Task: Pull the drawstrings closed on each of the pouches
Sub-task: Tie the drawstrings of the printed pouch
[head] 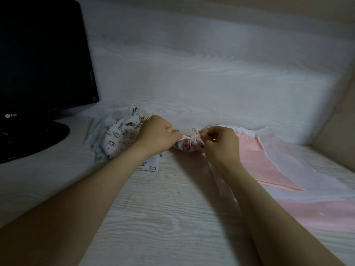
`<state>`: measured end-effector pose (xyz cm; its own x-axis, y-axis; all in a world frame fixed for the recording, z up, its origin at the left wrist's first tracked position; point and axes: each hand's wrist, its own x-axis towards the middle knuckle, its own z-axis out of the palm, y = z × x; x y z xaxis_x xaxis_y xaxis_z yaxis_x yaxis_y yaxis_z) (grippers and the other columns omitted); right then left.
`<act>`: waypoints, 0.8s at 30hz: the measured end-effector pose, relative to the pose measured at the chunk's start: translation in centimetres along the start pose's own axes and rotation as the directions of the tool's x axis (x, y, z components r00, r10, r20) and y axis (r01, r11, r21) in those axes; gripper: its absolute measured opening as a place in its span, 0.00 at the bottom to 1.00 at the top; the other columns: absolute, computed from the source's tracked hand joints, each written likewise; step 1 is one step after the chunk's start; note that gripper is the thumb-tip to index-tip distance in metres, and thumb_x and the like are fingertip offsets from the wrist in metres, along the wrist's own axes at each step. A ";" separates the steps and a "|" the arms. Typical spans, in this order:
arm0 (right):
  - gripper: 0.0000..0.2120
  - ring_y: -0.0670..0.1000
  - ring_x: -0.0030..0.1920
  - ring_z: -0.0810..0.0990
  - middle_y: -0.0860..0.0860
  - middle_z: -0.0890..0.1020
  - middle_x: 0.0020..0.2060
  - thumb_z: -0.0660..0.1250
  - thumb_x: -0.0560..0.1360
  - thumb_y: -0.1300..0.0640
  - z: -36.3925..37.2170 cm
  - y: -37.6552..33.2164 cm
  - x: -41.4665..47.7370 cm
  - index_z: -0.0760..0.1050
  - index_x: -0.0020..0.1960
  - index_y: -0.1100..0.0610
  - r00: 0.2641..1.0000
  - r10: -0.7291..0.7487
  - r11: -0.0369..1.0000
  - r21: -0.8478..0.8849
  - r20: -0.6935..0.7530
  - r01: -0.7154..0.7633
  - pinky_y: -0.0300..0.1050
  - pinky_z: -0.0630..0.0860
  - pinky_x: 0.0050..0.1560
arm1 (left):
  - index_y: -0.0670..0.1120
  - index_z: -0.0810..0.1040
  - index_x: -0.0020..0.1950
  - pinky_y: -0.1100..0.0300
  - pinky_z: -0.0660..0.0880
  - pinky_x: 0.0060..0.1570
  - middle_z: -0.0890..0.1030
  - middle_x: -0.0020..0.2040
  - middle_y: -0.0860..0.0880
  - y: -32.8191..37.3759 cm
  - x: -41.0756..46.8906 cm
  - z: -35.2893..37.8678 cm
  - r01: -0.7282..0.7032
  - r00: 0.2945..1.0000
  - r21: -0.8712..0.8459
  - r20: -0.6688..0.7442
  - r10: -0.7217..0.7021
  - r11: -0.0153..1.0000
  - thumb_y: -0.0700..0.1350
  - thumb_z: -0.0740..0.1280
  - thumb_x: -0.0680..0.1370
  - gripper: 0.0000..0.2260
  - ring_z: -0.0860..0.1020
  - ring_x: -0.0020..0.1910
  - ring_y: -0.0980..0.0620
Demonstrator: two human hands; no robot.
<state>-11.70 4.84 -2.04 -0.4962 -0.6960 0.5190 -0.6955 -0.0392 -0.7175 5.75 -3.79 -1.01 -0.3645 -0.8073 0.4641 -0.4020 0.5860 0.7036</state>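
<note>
My left hand (155, 134) is gripping the gathered neck of a small pink pouch (187, 146) while my right hand (221, 144) is pinching its cream drawstring (189, 138). The pouch is lying on the worktop (153, 208) between an animal-print pouch (119, 139) and flat pink pouches (255, 162).

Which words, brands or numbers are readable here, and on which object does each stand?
"LG": lower bezel of the black monitor.
Small sticker at the monitor's lower right corner: too small to read.
Printed pouches: animal drawings only, no words readable.
</note>
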 end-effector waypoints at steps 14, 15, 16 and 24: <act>0.08 0.55 0.31 0.79 0.52 0.80 0.32 0.54 0.86 0.47 -0.6 -2.2 -1.6 0.66 0.59 0.50 0.940 -0.259 0.943 0.150 -0.224 0.295 0.58 0.75 0.34 | 0.48 0.82 0.61 0.56 0.77 0.60 0.76 0.61 0.51 -0.4 -1.3 1.4 -0.183 0.969 -0.002 0.166 0.181 0.983 0.47 0.74 0.75 0.15 0.78 0.58 0.54; 0.06 0.52 0.31 0.78 0.50 0.79 0.31 0.54 0.87 0.51 -0.9 -2.6 -1.8 0.67 0.60 0.52 0.922 -0.276 0.935 0.147 -0.272 0.323 0.53 0.73 0.33 | 0.47 0.83 0.56 0.49 0.79 0.61 0.80 0.58 0.50 -0.1 -1.4 1.6 -0.159 0.970 -0.054 0.179 0.166 0.986 0.48 0.72 0.76 0.11 0.80 0.57 0.53; 0.07 0.49 0.31 0.77 0.49 0.78 0.32 0.54 0.87 0.53 -1.2 -3.0 -2.0 0.67 0.62 0.53 0.904 -0.292 0.924 0.152 -0.312 0.351 0.50 0.71 0.33 | 0.48 0.83 0.55 0.43 0.79 0.61 0.84 0.56 0.50 0.2 -1.3 1.7 -0.131 0.970 -0.125 0.189 0.153 0.984 0.49 0.69 0.77 0.09 0.83 0.56 0.50; 0.20 0.54 0.58 0.78 0.52 0.76 0.61 0.62 0.81 0.59 -1.2 -3.2 -2.3 0.64 0.71 0.48 0.883 -0.314 0.893 0.207 -0.349 0.399 0.59 0.78 0.55 | 0.43 0.78 0.61 0.46 0.81 0.54 0.85 0.49 0.43 3.1 -0.9 1.1 -0.115 0.990 -0.417 0.023 0.137 0.902 0.43 0.59 0.88 0.09 0.84 0.48 0.43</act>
<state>-8.92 7.46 -0.35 -0.4011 -0.3523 0.8456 -0.7117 -0.4613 -0.5298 3.89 -1.11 0.12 -0.4349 -0.7178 0.5437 0.0298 0.5920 0.8054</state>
